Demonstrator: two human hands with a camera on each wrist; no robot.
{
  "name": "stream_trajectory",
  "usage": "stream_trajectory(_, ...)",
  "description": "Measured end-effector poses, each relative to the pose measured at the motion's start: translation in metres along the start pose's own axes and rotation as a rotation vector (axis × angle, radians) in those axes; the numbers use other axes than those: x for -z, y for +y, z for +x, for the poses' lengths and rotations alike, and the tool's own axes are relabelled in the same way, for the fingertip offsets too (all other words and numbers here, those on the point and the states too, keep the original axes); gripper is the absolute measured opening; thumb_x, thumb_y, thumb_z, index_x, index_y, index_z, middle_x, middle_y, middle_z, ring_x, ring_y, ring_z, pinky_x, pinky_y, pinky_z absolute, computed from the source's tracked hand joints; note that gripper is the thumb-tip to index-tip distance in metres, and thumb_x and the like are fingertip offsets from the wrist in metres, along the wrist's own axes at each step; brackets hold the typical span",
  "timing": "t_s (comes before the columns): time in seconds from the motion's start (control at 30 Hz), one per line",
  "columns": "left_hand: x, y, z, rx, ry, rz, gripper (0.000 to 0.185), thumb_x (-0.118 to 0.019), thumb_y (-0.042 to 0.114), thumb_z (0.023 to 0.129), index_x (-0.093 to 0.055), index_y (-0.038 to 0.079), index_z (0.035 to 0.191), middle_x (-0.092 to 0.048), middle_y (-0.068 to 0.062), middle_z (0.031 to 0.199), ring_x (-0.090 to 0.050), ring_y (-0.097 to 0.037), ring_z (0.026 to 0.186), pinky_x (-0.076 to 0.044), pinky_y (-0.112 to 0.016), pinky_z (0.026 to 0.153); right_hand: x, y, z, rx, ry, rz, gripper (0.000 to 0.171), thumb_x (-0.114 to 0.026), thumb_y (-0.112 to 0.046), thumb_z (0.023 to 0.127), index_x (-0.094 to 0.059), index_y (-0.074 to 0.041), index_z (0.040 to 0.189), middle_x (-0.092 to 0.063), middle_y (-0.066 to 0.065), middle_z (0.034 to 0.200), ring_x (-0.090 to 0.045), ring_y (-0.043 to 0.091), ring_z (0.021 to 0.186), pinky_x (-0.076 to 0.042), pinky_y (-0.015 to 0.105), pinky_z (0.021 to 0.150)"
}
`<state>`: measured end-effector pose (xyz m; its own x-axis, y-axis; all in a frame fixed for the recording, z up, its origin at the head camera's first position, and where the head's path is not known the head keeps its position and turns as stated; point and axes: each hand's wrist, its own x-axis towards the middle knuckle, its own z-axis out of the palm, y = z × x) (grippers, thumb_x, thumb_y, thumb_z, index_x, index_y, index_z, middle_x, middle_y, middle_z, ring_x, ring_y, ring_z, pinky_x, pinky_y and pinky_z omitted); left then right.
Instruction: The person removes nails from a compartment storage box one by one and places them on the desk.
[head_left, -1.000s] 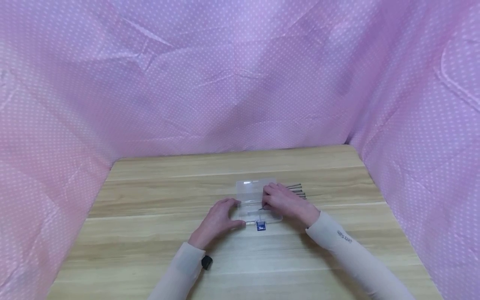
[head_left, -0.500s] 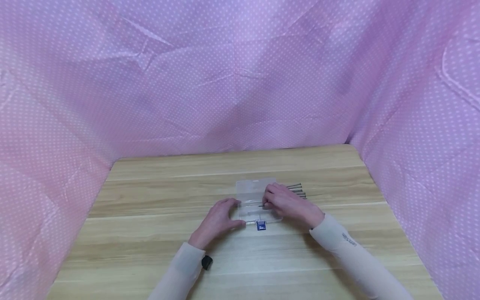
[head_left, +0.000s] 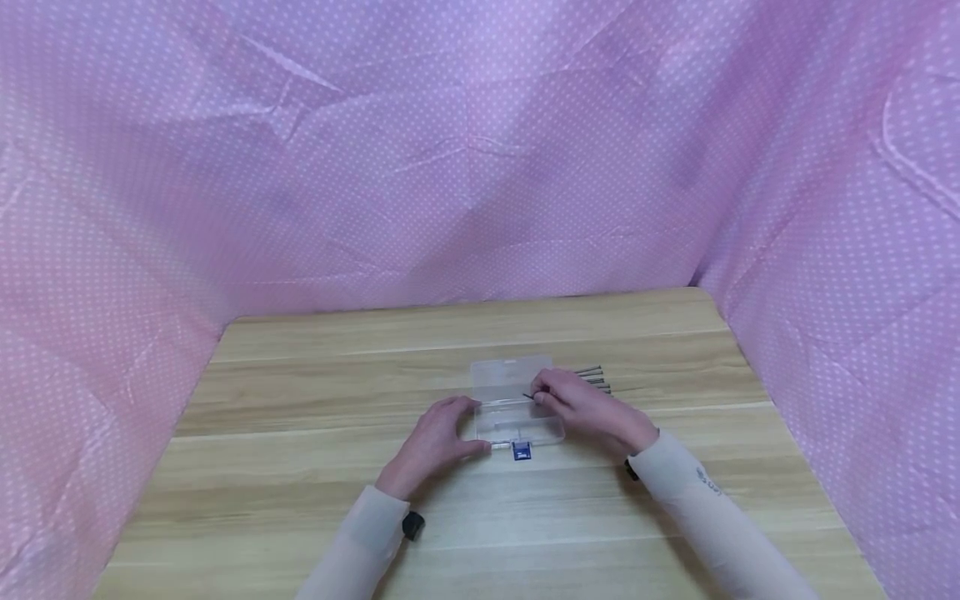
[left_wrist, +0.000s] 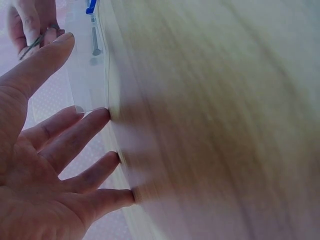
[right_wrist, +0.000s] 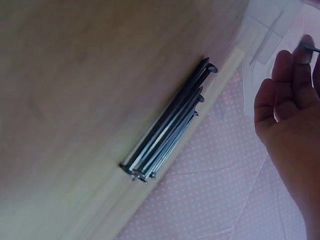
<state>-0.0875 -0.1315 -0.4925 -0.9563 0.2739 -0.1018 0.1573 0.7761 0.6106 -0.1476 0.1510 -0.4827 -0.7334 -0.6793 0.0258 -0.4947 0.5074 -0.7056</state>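
Observation:
A clear plastic box (head_left: 517,432) lies on the table with its lid (head_left: 502,379) folded back away from me. A blue tag or latch (head_left: 521,451) sits at its front edge. My left hand (head_left: 435,437) holds the box's left end, thumb at the front corner and fingers at the back. In the left wrist view its fingers (left_wrist: 75,135) are spread, some touching the table. My right hand (head_left: 573,400) pinches a thin dark nail (head_left: 528,396) above the hinge side of the box. Another nail (left_wrist: 96,42) shows inside the box in the left wrist view.
Several loose metal nails (right_wrist: 167,122) lie side by side on the wooden table (head_left: 337,392), just right of the box and partly behind my right hand. Pink dotted cloth (head_left: 465,167) hangs behind the table and along both sides. Black wrist devices (head_left: 413,525) show under the sleeves.
My right hand has drawn back and slightly right, bringing the pinched nail from over the box's compartments to the hinge side. My left hand stays in place.

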Motion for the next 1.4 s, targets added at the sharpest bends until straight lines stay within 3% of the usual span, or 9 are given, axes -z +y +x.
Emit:
stream_trajectory(0.17, 0.001, 0.000, 0.000, -0.004, -0.001, -0.003, 0.067, -0.088, 0.040, 0.081, -0.063, 0.010, 0.136, -0.059, -0.017, 0.143, -0.050, -0.039, 0.137, -0.038, -0.056, 0.117, 0.003, 0.000, -0.003, -0.002, 0.010, 0.059, 0.016, -0.054, -0.009, 0.107, -0.064, -0.005, 0.119, -0.067, 0.006, 0.108, -0.060, 0.017, 0.097, -0.055, 0.035, 0.088)
stream_trajectory(0.33, 0.001, 0.000, 0.001, -0.001, -0.010, 0.003, 0.068, -0.088, 0.040, 0.081, -0.063, 0.010, 0.137, -0.058, -0.016, 0.144, -0.050, -0.039, 0.138, -0.038, -0.056, 0.117, 0.009, -0.001, -0.006, 0.052, 0.042, -0.007, 0.022, -0.055, -0.007, 0.106, -0.066, -0.005, 0.124, -0.068, 0.009, 0.116, -0.064, 0.019, 0.107, -0.056, 0.041, 0.097)
stream_trajectory(0.63, 0.003, -0.001, 0.001, -0.002, -0.010, 0.005, 0.069, -0.089, 0.040, 0.081, -0.063, 0.010, 0.137, -0.058, -0.017, 0.145, -0.049, -0.039, 0.138, -0.038, -0.056, 0.117, 0.021, 0.006, -0.015, 0.068, 0.136, -0.105, 0.010, -0.063, -0.007, 0.103, -0.071, -0.008, 0.108, -0.068, -0.004, 0.103, -0.060, 0.014, 0.094, -0.055, 0.038, 0.085)
stream_trajectory(0.93, 0.004, -0.001, 0.003, -0.010, -0.007, 0.011, 0.069, -0.089, 0.042, 0.080, -0.063, 0.010, 0.136, -0.058, -0.018, 0.144, -0.050, -0.040, 0.137, -0.038, -0.057, 0.116, 0.031, 0.016, -0.025, 0.099, 0.232, -0.166, 0.008, -0.073, -0.004, 0.094, -0.070, -0.006, 0.101, -0.069, 0.004, 0.094, -0.065, 0.019, 0.091, -0.058, 0.043, 0.085)
stream_trajectory(1.4, 0.002, -0.002, 0.002, -0.002, -0.008, 0.007, 0.068, -0.089, 0.040, 0.080, -0.064, 0.010, 0.136, -0.059, -0.017, 0.144, -0.050, -0.039, 0.137, -0.039, -0.056, 0.116, 0.048, 0.032, -0.032, 0.045, 0.296, -0.199, 0.006, -0.072, -0.004, 0.095, -0.072, -0.006, 0.101, -0.071, 0.003, 0.098, -0.064, 0.026, 0.095, -0.055, 0.048, 0.088)
